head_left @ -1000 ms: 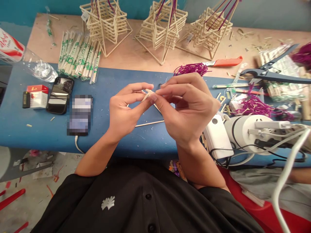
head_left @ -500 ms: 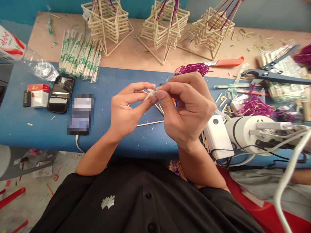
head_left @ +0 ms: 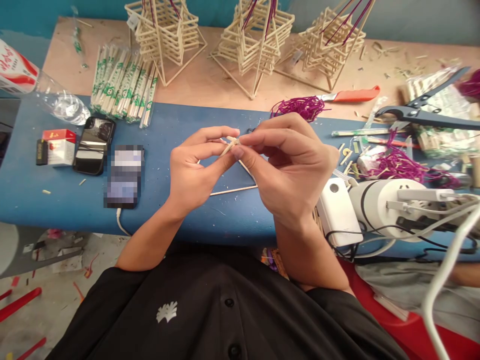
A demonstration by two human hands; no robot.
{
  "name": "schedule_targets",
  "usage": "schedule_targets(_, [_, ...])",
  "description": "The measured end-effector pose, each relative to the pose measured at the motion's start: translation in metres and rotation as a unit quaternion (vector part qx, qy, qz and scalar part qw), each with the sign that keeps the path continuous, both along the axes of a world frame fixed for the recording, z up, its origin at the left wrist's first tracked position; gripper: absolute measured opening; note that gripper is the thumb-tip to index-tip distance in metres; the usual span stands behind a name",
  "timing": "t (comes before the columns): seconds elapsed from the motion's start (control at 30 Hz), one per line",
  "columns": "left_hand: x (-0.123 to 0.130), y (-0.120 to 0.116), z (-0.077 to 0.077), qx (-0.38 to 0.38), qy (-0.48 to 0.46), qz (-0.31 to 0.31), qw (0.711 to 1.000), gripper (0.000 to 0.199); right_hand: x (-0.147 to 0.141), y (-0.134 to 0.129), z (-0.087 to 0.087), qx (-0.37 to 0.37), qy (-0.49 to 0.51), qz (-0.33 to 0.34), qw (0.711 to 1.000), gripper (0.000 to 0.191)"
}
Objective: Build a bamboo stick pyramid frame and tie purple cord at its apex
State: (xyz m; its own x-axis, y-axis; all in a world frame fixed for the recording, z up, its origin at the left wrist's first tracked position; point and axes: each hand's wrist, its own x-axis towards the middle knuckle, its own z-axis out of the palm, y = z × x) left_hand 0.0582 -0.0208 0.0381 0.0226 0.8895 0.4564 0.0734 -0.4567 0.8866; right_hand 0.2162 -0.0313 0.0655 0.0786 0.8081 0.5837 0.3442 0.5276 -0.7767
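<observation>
Now, sticks: thin wooden sticks (head_left: 240, 176) joined in a triangle, held just above the blue bench (head_left: 56, 200)
Joint: top corner pinched between both hands
Left hand (head_left: 195, 167): thumb and forefinger closed on the sticks
Right hand (head_left: 290, 167): fingertips clamped on the same corner
Nearby: purple ties (head_left: 298, 106) beyond, white power strip (head_left: 337, 210) to the right

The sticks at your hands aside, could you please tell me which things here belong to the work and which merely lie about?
In the work: left hand and right hand pinching the stick joint; loose stick; purple ties; wrapped chopsticks; stick towers.

Lying about: phone; red box; bottle; pliers.
</observation>
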Motion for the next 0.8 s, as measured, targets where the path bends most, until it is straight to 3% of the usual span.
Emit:
schedule_targets(0.37, [0.001, 0.0, -0.002, 0.007, -0.003, 0.004, 1.0, 0.024, -0.004, -0.003, 0.002, 0.019, 0.002, -0.029, 0.999, 0.005])
schedule_targets(0.63, [0.0, 0.0, -0.003, 0.04, -0.004, 0.006, 0.999, 0.009, -0.011, -0.003, 0.005, 0.006, 0.051, 0.005, 0.999, 0.013])
schedule_targets(0.8, [0.0, 0.001, -0.003, 0.041, -0.002, 0.003, 0.999, 0.009, -0.011, -0.003, 0.001, -0.002, 0.077, 0.015, 0.997, 0.023])
